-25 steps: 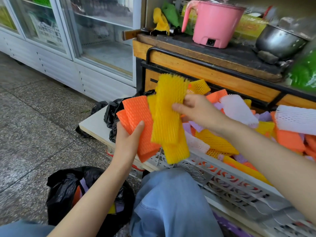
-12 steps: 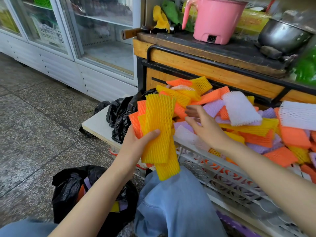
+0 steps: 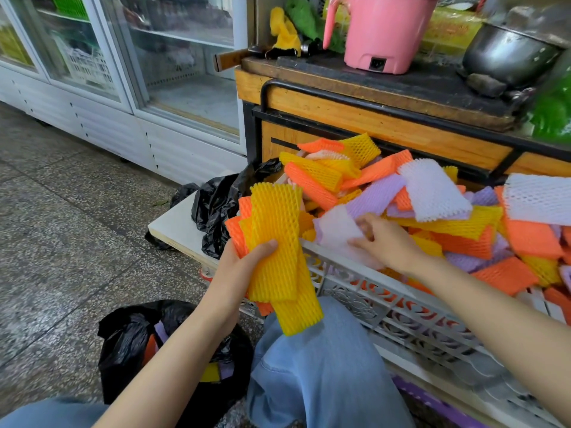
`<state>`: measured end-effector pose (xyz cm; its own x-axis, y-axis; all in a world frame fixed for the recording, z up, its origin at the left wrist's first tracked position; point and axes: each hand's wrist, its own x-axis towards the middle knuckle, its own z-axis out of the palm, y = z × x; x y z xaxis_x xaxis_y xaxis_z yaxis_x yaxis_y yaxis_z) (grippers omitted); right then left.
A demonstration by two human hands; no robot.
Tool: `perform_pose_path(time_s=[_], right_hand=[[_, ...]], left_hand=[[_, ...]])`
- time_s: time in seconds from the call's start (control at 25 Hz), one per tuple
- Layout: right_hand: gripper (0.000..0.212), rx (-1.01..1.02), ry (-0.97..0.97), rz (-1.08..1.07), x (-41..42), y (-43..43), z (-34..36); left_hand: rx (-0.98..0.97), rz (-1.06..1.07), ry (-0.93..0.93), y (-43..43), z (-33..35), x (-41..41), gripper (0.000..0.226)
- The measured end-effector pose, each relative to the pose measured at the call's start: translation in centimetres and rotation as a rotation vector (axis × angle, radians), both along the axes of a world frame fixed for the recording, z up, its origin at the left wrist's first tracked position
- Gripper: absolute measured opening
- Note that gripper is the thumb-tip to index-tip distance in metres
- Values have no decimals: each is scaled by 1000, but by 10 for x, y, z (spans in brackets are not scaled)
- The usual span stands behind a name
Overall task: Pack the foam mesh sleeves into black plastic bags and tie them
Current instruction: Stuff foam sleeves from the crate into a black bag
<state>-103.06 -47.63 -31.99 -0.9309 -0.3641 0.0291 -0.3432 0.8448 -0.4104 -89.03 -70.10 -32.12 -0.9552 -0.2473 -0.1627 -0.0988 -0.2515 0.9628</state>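
"Which one are you going for?"

"The pale sleeve [image 3: 336, 230] at the near left corner of the crate [image 3: 386, 307]. My right hand [image 3: 381, 240] is on it, thumb over its near side and fingers bent at its far edge. The fingers are blurred, so I'd call it a pinch rather than swear to it."

"And the left?"

"My left hand [image 3: 244, 267] is full. Its fingers are wrapped round a stack of yellow and orange sleeves [image 3: 276, 242], with the thumb pressed across the front one. The stack's long axis runs near to far, tilted a little, just left of the crate's corner."

"So how does the pale one lie from the stack?"

"Just to the right of it, close but not touching as far as I can see. It lies slanted, long axis from far left to near right, so I judge it needs a turn to line up before it joins the stack. The right hand is much the nearer one (the left couldn't take it anyway)."

"Where does it all end up?"

"In the black bag [image 3: 129, 341] on the floor, near left, under my left forearm. Its mouth is open and untied, with a few coloured sleeves showing inside. Plenty more lie heaped in the crate, so I reckon the packing is far from done."
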Motion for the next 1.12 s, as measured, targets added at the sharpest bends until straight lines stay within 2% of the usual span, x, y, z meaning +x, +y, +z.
perform_pose_path(time_s=[0.12, 0.2, 0.36, 0.4, 0.48, 0.56, 0.64, 0.8, 0.92, 1.0, 1.12], right_hand=[[32, -225, 317, -32, 24, -16, 33], [31, -318, 362, 64, 49, -38, 51], [48, -324, 184, 305, 93, -92, 43], [52, -314, 148, 329, 97, -104, 37], [54, -301, 87, 388, 103, -126, 25], [51, -289, 9, 478, 109, -145, 15], [48, -281, -72, 551, 117, -161, 7], [41, -402, -270, 597, 132, -194, -11], [30, -544, -348, 505, 132, -210, -38], [26, -468, -366, 447, 129, -215, -72], [34, -171, -433, 457, 129, -214, -137]], left_hand=[[-40, 82, -20, -4, -9, 2, 71], [-80, 150, -12, -6, -12, 5, 76], [-73, 259, 61, -12, -12, 17, 61], [-73, 271, 59, -15, -11, 21, 64], [-99, 279, 21, -27, -15, 29, 84], [-140, 300, -19, -45, -22, 36, 101], [-191, 361, -46, -67, -31, 41, 106], [-268, 503, -85, -112, -52, 52, 83], [-284, 610, -147, -142, -69, 60, 88], [-286, 636, -174, -159, -77, 65, 93], [-258, 656, -192, -178, -90, 71, 94]])
